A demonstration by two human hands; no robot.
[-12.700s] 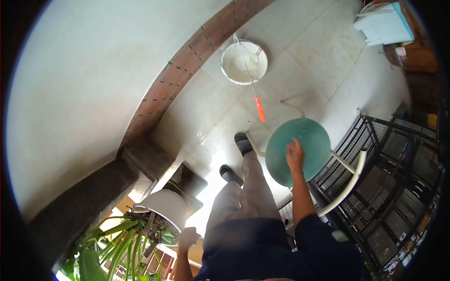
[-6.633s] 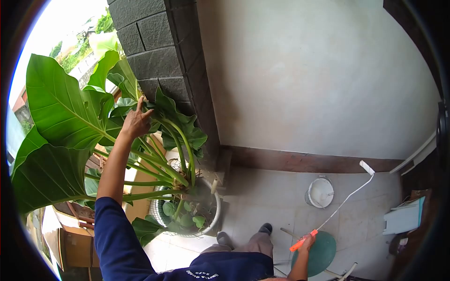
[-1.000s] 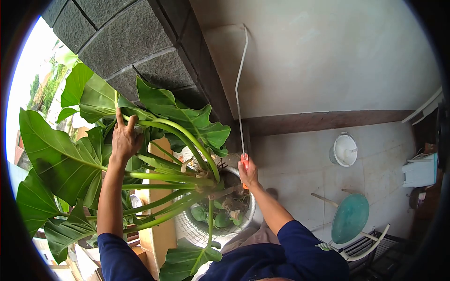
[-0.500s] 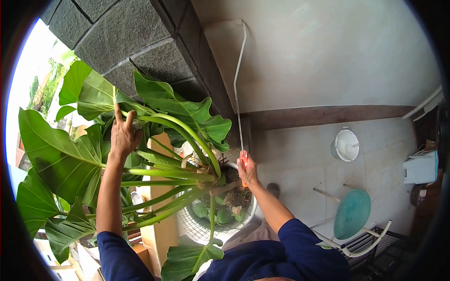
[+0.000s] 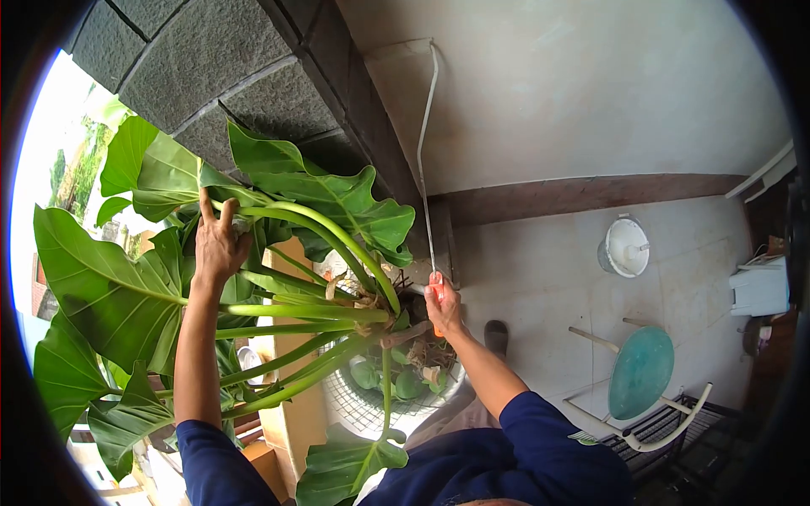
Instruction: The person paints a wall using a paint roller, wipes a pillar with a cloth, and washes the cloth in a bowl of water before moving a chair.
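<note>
My left hand is among the stems of a large green plant, its fingers closed against a curved leaf stalk near the stone pillar. My right hand is wrapped round the orange handle of a paint roller. The roller's thin rod runs up from the handle to the white wall. Its head lies against the wall near the pillar's edge and is hard to make out. The plant grows from a round white pot below my hands.
A dark stone pillar stands at the upper left beside the wall. On the tiled floor are a white paint bucket and a chair with a round green seat. A black metal rack is at the lower right.
Since the oldest frame, the roller has come out of the bucket into my right hand, and my left hand has moved to the plant. In the last second the view has shifted slightly.
</note>
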